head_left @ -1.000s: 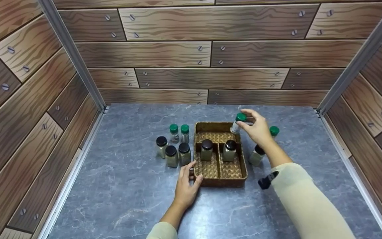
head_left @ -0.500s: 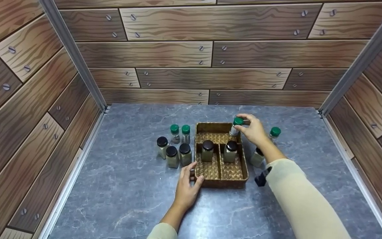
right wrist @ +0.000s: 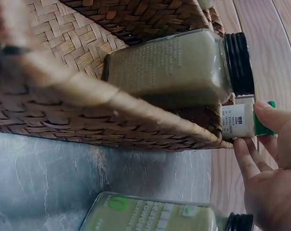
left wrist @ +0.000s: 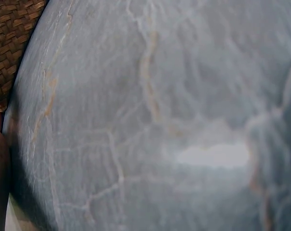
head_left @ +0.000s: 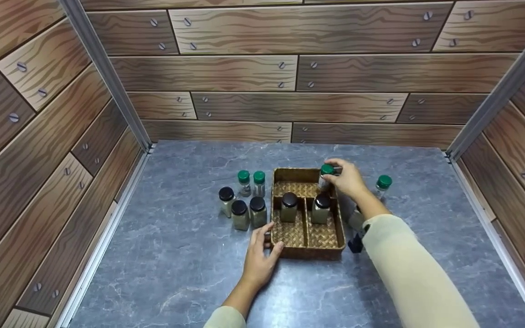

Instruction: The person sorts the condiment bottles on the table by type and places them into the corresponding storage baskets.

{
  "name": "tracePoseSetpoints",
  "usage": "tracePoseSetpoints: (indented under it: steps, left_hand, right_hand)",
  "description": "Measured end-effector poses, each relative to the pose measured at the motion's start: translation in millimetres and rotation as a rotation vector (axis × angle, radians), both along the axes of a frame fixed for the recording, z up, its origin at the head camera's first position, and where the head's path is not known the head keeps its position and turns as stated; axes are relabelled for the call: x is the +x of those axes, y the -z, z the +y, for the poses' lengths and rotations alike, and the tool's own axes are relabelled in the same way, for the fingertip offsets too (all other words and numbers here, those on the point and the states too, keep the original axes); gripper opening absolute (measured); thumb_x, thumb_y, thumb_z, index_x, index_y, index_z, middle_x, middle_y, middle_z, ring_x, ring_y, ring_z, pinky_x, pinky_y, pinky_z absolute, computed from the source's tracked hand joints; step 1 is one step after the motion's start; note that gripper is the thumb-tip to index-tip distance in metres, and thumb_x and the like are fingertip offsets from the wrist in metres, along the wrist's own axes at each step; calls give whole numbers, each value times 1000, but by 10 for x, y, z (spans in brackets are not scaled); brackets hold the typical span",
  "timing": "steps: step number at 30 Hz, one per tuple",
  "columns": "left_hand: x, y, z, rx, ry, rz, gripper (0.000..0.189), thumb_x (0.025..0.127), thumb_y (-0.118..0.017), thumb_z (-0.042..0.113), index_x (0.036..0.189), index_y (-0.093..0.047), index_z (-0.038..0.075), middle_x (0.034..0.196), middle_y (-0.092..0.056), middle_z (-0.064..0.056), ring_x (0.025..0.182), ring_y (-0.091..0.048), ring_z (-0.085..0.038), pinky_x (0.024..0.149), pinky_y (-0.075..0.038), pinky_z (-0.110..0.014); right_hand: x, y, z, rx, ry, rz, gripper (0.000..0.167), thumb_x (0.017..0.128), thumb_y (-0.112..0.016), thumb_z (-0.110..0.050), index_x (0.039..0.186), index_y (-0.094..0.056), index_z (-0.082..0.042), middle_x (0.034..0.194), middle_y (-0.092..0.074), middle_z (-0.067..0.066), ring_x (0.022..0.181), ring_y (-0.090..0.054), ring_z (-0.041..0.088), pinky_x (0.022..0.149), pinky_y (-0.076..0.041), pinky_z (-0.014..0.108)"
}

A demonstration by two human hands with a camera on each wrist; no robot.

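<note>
A brown woven basket point(head_left: 308, 253) with three compartments stands on the table. My right hand point(head_left: 350, 180) pinches a green-capped spice jar point(head_left: 326, 170) by its top, at the right end of the back compartment. In the right wrist view its white label point(right wrist: 237, 119) shows, but its base is hidden behind the basket wall. Two black-capped spice jars point(head_left: 289, 208) stand upright in the front compartments, one in each. My left hand point(head_left: 260, 262) holds the basket's front left corner, thumb at the front and fingers along the side. The left wrist view catches little of this hand.
Left of the basket stand several black-capped jars point(head_left: 240, 216) and two green-capped jars point(head_left: 244, 182). To its right are a green-capped jar point(head_left: 384, 182) and a black-capped jar point(head_left: 356, 219), partly behind my forearm. Wood-patterned walls point(head_left: 235, 73) enclose the grey table point(head_left: 176, 273).
My right hand has lowered the green-capped spice jar into the back compartment, shifting slightly left and toward me. The left hand has stayed at the basket corner. The head view has shifted slightly.
</note>
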State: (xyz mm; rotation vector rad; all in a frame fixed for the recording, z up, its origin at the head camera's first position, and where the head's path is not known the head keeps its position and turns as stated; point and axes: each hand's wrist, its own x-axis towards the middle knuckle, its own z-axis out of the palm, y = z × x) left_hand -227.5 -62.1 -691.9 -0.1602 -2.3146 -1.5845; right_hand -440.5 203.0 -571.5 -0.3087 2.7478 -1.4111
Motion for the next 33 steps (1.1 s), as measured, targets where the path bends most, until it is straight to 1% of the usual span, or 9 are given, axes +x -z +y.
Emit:
tracePoseSetpoints:
  steps: [5, 9, 15, 20, 22, 24, 27, 29, 33]
  left_hand:
    - [-6, -10, 1, 1, -4, 8, 54, 102, -73, 18, 152, -57, 12, 139, -60, -12, 107, -66, -21, 95, -59, -28]
    - [-4, -13, -4, 0, -10, 10, 54, 102, -73, 20, 152, -57, 14, 139, -60, -12, 107, -66, -22, 95, -59, -28]
    - [-13, -32, -11, 3, 1, 11, 54, 103, -73, 26, 153, -56, 17, 140, -60, -12, 108, -66, -21, 96, -59, -29]
    - [11, -24, 5, 4, -1, 5, 54, 103, -72, 25, 153, -56, 16, 139, -60, -13, 108, -66, -19, 96, -61, -33]
    - [25, -15, 8, 7, 2, 5, 53, 103, -72, 25, 153, -56, 15, 139, -60, -15, 108, -66, -20, 96, -61, -33]
    - [34, -12, 4, 7, 3, 1, 53, 104, -72, 26, 154, -56, 16, 140, -60, -13, 109, -67, -23, 96, -60, -32]
    - [36, -18, -3, 4, 7, -2, 53, 104, -71, 23, 154, -55, 15, 142, -59, -12, 109, -67, -25, 96, -60, -31]
    - [32, -21, -6, -3, 7, -2, 54, 104, -71, 23, 154, -55, 14, 143, -58, -10, 109, -67, -24, 96, -60, -31]
    - [19, -23, -6, -8, 12, 0, 54, 104, -71, 22, 154, -55, 12, 142, -58, -10, 108, -67, -24, 96, -60, -31]
  right_hand:
    - [-31, 25, -33, 53, 21, 34, 49, 97, -79, -6, 144, -66, 0, 142, -68, 30, 128, -69, 48, 112, -56, 57]
    - [-49, 27, -50, 86, 13, 46, 48, 98, -79, -9, 143, -66, -1, 140, -69, 30, 126, -69, 48, 111, -56, 57]
    - [-67, 13, -50, 159, 18, 12, 47, 99, -80, -13, 144, -67, -7, 136, -71, 28, 122, -70, 44, 108, -57, 56]
    - [-62, 29, -62, 229, 13, -2, 48, 100, -79, -17, 145, -67, -10, 140, -70, 27, 127, -67, 45, 111, -54, 58]
    - [-49, 40, -78, 249, 14, -3, 48, 100, -79, -19, 146, -67, -11, 143, -69, 26, 130, -66, 46, 113, -53, 59]
    - [-39, 49, -94, 259, 14, 0, 49, 100, -79, -19, 146, -66, -11, 144, -68, 26, 131, -65, 46, 114, -52, 60]
    - [-28, 58, -107, 272, 17, 18, 49, 100, -79, -20, 146, -66, -11, 141, -70, 25, 129, -67, 46, 113, -53, 60]
    - [-27, 62, -107, 274, 21, 28, 49, 100, -80, -20, 145, -66, -10, 140, -71, 26, 127, -68, 46, 112, -53, 60]
    - [-29, 65, -100, 269, 30, 32, 48, 99, -80, -19, 144, -66, -9, 139, -71, 27, 128, -67, 46, 113, -52, 60]
